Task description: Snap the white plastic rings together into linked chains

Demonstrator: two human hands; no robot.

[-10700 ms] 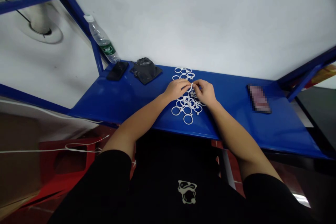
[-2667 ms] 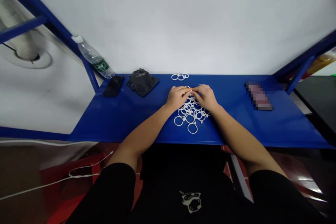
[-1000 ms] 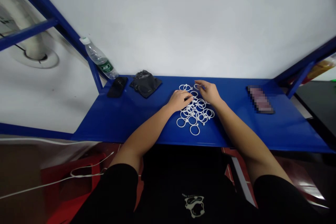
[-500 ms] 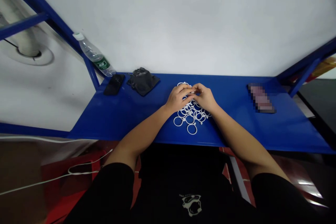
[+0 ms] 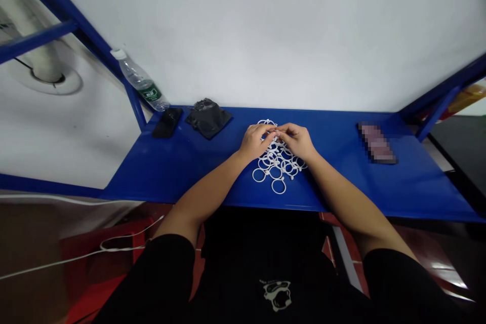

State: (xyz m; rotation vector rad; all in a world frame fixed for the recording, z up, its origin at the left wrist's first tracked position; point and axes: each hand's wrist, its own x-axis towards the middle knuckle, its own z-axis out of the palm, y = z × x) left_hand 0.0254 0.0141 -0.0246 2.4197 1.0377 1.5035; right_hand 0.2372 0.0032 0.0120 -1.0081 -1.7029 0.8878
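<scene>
Over the blue shelf my left hand and my right hand meet fingertip to fingertip. Both are closed in a pinch around a small white plastic ring, which the fingers hide almost wholly. Right below and around them lies a loose pile of white plastic rings, each with a small ball-like knob. Several rings overlap one another; one lies at the near edge of the pile. A few more rings show just behind the fingers.
On the blue shelf, a black plastic bag and a black phone lie to the left. A clear bottle with a green label leans in the corner. A blurred pinkish flat item lies to the right. The white wall stands behind.
My fingertips have drawn closer together, covering the white piece that showed between them before. The whole view has shifted slightly; the pile looks the same.
</scene>
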